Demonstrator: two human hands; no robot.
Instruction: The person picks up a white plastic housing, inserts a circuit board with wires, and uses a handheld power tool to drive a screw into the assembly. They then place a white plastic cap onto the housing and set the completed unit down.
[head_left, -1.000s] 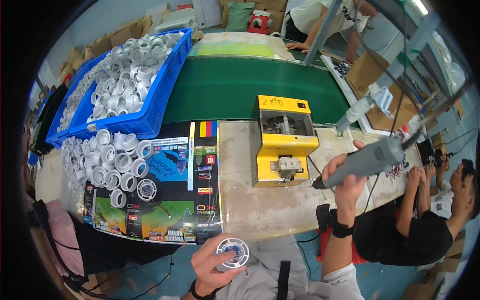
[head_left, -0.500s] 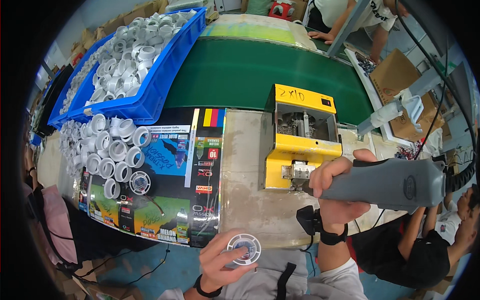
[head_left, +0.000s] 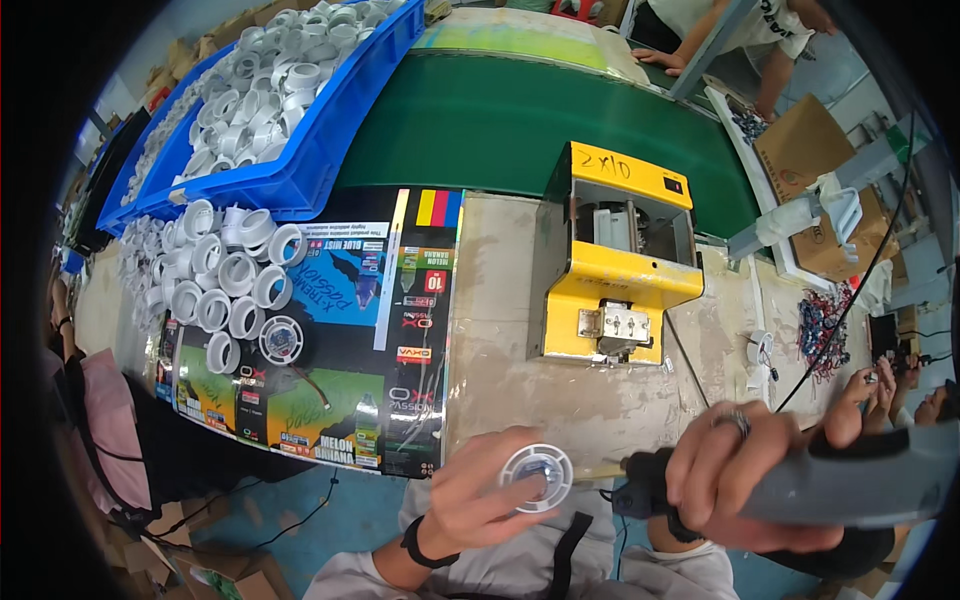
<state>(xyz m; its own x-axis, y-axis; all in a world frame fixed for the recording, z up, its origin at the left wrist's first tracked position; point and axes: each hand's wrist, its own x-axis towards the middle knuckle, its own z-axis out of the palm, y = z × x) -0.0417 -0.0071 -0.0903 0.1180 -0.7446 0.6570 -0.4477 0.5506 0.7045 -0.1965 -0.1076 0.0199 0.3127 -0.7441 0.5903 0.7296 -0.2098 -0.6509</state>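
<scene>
Below the surface edge (head_left: 560,440), left hand (head_left: 470,500) fingers pinch a white disc (head_left: 536,477) face-up; right hand (head_left: 740,480) is wrapped around a grey driver (head_left: 850,485), lying horizontal, tip just right of the disc.

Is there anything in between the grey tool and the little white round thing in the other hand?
Nothing visible. The left hand holds the white round part, and the grey power tool in the right hand points its dark tip at it across a bare gap.
</scene>
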